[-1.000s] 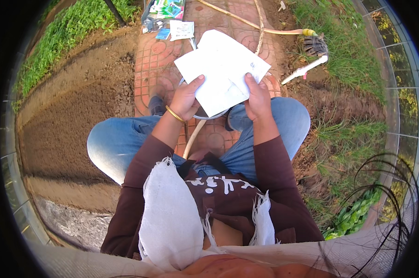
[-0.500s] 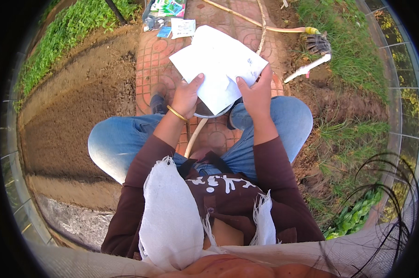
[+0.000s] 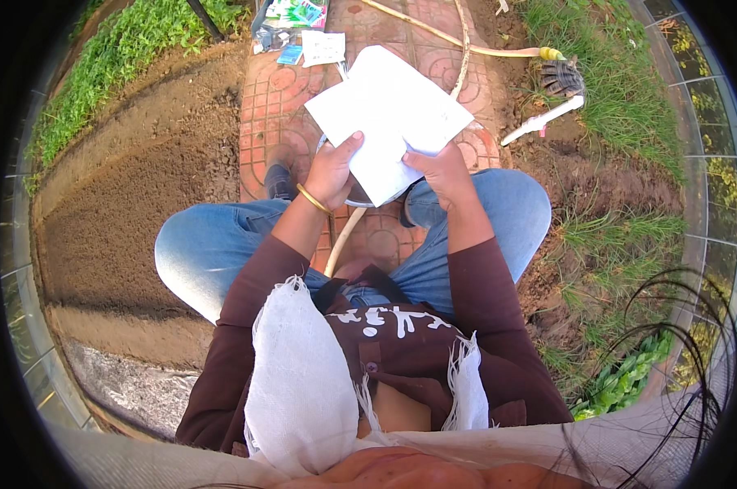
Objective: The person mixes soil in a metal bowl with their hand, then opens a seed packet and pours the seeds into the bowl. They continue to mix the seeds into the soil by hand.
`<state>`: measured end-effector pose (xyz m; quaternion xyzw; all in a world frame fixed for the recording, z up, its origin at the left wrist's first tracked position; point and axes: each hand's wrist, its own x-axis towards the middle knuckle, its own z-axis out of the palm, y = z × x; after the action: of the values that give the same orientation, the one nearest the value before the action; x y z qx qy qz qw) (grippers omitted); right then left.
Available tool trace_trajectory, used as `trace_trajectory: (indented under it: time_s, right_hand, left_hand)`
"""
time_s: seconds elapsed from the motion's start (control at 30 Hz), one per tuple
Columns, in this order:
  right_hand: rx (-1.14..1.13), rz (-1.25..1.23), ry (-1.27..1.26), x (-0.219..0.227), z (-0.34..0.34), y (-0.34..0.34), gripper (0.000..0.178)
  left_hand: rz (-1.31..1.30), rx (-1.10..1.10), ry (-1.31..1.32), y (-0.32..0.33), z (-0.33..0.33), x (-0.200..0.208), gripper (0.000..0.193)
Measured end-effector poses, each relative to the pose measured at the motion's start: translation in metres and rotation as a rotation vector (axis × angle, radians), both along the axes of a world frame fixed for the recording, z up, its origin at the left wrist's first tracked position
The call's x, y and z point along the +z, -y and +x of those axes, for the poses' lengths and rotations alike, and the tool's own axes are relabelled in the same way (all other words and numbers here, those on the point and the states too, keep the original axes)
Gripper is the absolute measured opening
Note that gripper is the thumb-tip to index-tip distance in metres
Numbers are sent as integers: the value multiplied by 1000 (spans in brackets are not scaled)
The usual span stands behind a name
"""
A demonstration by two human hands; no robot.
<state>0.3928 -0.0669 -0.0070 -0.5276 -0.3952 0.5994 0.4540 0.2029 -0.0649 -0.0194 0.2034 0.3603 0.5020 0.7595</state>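
I am squatting on a red brick path. Both hands hold a large white sheet of paper in front of my knees. My left hand, with a gold bangle on the wrist, grips the sheet's lower left edge. My right hand grips its lower right edge. Under the paper the rim of a round metal bowl shows, mostly hidden by the sheet.
A yellowish hose runs along the path to a nozzle beside a white pipe. Small packets and a paper slip lie at the path's far end. Bare tilled soil lies left, grass right.
The white sheet has shifted slightly left and up between my hands, and its angle has changed. Both hands keep their grip on it.
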Motion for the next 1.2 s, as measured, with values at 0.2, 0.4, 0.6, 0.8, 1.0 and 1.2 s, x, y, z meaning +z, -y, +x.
trace_trajectory:
  time_s: [0.2, 0.4, 0.6, 0.8, 1.0, 1.2]
  right_hand:
    - [-25, -17, 8, 0, -3, 1, 49]
    - [-27, 9, 86, 2, -1, -2, 48]
    - [-46, -35, 52, 3, 2, -3, 45]
    - [-10, -54, -10, -4, -1, 0, 42]
    - [24, -63, 13, -1, -2, 0, 48]
    - [13, -58, 76, 3, -3, 0, 43]
  left_hand:
    - [-26, -57, -7, 0, -3, 4, 45]
    - [34, -45, -121, 1, 0, 1, 46]
    - [31, -55, -114, 0, -1, -6, 42]
    - [33, -120, -5, 1, -3, -2, 41]
    - [25, -124, -41, 0, -6, -2, 40]
    - [86, -118, -260, -1, -8, -18, 41]
